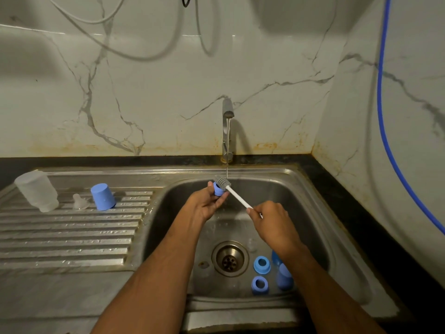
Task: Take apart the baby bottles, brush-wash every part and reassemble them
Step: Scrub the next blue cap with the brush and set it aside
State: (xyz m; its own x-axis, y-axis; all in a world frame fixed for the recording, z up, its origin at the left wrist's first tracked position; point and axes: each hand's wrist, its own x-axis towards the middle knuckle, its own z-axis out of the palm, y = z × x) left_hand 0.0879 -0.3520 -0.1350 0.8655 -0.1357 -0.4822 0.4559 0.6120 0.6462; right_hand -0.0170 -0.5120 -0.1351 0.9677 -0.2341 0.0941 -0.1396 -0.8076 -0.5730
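Observation:
My left hand (206, 202) grips a blue screw ring (218, 189) over the sink basin (310, 196), under the running water. My right hand (269, 218) holds the white handle of a bottle brush (237, 196); its grey bristle head rests against the ring. On the basin floor lie two more blue rings (261, 264) (259, 284) and two blue caps (284, 277), one partly hidden by my right forearm. On the drainboard (72, 237) stand an upside-down clear bottle body (37, 194), a clear teat (79, 201) and an upside-down blue cap (103, 196).
The tap (227, 126) runs a thin stream at the back of the basin. The drain (230, 258) sits in the basin's middle. A blue hose (385, 131) hangs down the right wall. Dark countertop borders the sink at the right.

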